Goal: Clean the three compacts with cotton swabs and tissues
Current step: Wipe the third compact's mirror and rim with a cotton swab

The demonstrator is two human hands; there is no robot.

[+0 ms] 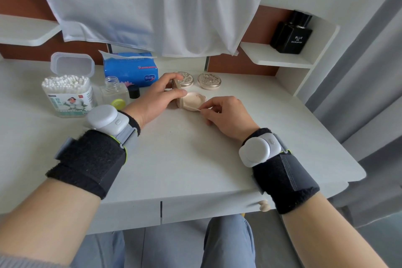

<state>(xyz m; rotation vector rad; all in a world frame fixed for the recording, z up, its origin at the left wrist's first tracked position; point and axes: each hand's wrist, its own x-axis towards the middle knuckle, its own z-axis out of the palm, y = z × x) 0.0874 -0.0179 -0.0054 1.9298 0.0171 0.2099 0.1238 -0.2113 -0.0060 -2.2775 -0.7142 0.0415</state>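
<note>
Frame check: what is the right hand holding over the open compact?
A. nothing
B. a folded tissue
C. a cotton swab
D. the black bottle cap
C: the right hand pinches a thin cotton swab, whose far end reaches the near edge of the open compact that the left hand grips.

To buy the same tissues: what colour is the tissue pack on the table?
Blue, with white print; the tissue pack shows best in the head view.
</note>
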